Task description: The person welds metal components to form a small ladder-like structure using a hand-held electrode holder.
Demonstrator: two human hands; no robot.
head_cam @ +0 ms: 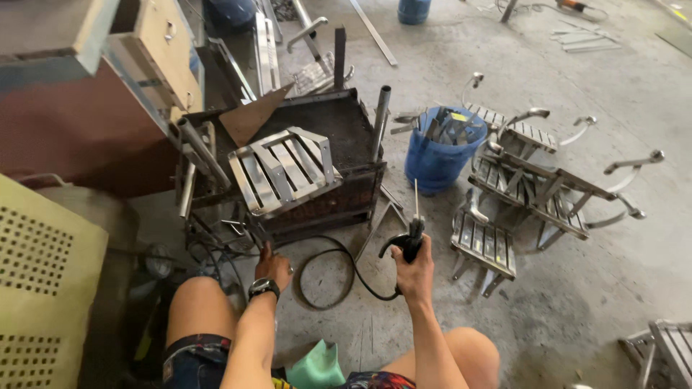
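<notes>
My right hand [416, 272] grips a black welding torch [412, 232] with a thin rod pointing up and a black cable [328, 277] looping across the floor. My left hand [272, 265], with a black watch on the wrist, reaches down to the foot of a dark metal work stand [339, 130]; what the fingers touch is hidden. A slatted stainless steel seat frame [282, 170] lies tilted on the stand's front edge, just above the left hand.
A blue bucket [438, 162] holding metal pieces stands right of the stand. Several finished slatted steel frames with curved arms [537, 187] are piled on the concrete floor to the right. A perforated yellow panel [40, 288] is at left, a green cloth [317, 367] between my knees.
</notes>
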